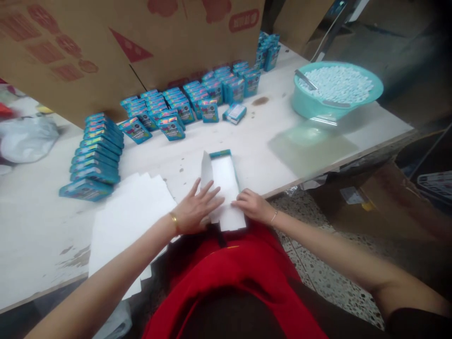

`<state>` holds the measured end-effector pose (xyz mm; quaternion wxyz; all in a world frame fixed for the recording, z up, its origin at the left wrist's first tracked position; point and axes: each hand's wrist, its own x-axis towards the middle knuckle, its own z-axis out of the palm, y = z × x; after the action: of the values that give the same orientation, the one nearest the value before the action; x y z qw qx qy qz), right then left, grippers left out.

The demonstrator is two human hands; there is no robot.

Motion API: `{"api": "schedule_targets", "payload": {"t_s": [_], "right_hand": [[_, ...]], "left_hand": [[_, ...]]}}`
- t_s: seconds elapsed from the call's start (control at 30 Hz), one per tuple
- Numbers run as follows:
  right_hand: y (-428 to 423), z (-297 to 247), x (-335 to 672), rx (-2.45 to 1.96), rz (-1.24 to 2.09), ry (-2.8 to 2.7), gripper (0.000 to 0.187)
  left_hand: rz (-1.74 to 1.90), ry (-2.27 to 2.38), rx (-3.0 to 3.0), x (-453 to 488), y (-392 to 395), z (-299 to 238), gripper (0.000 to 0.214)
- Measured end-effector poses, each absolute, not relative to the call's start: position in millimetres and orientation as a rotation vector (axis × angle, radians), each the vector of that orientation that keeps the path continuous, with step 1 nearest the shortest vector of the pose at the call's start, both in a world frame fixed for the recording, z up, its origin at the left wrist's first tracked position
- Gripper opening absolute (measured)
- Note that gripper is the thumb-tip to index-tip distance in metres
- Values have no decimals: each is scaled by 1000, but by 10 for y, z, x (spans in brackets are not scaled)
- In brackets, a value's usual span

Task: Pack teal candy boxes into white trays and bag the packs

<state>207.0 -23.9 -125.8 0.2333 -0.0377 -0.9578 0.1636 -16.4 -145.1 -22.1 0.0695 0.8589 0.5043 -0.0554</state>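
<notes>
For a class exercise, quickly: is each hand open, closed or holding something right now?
Left hand: open, spread at the carton.
Right hand: curled at its right edge; grip cannot be told.

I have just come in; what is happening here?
Someone is handling an open carton, white inside, at the table's edge. The left hand, fingers spread, is at its left side; the right hand curls its fingers at the right. White sheets lie to the left; small blue packs and a turquoise tub are farther back.

The left hand [199, 207] splays against an open carton [228, 176], the right hand [253, 205] curls at its side; blue packets [183, 111] stand beyond.
</notes>
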Motion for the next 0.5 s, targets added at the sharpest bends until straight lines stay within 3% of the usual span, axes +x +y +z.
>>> {"api": "schedule_targets", "payload": {"t_s": [0.1, 0.27, 0.33, 0.43, 0.5], "right_hand": [[-238, -1236, 2165, -79, 455, -2650, 38], [-229, -1174, 2329, -18, 534, -2830, 65], [-242, -1195, 2321, -37, 561, -2813, 61], [-292, -1241, 2228, -120, 675, -2623, 39], [-336, -1243, 2139, -194, 796, -2452, 25]], "left_hand": [[-144, 1432, 2649, -276, -1432, -348, 26], [130, 1561, 2577, -157, -1409, -532, 28], [107, 1692, 2496, -36, -1387, -527, 30], [110, 1793, 2418, 94, -1352, -516, 27], [295, 1760, 2388, 99, -1352, -548, 23]]}}
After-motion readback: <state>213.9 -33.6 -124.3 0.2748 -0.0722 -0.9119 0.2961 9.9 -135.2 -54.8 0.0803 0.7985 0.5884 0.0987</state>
